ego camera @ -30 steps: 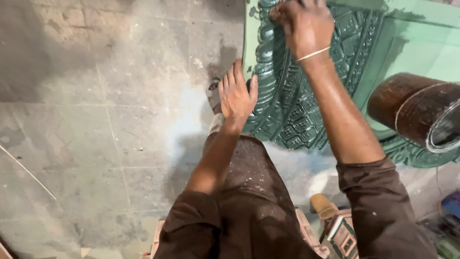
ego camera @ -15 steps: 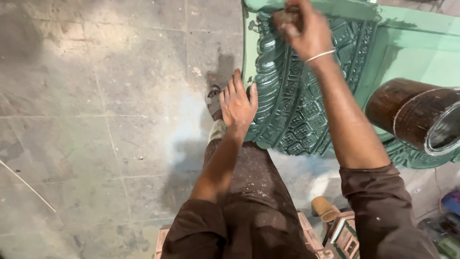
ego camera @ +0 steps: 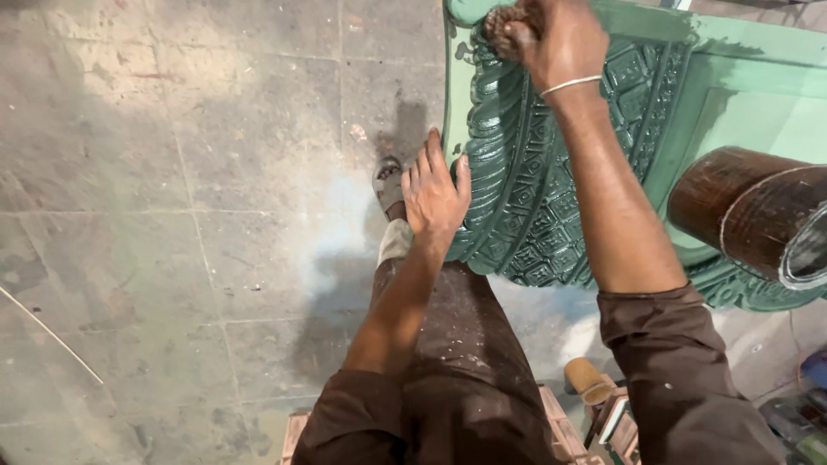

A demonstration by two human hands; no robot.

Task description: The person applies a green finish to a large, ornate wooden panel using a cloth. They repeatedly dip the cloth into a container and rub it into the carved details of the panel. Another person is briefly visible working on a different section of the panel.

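Carved panel [ego camera: 551,198], dark green relief on a paler green frame, stands at the floor's far right edge. Left hand [ego camera: 433,194] lies flat, fingers spread and holding nothing, against the panel's left rim, steadying it. Right hand [ego camera: 551,39] is clenched around a small brown pad [ego camera: 502,21], pressed on the panel's top left corner. Judgement: the carved centre looks evenly dark and glossy, so most of the relief seems coated; the pale frame and upper corner appear left to work. A brown drum [ego camera: 741,215] lies just right of the panel, overlapping its lower right part. A sandalled foot [ego camera: 388,182] rests near the left rim. Stone floor [ego camera: 172,172] shows pale dust. Small tools, blurred, sit bottom right.
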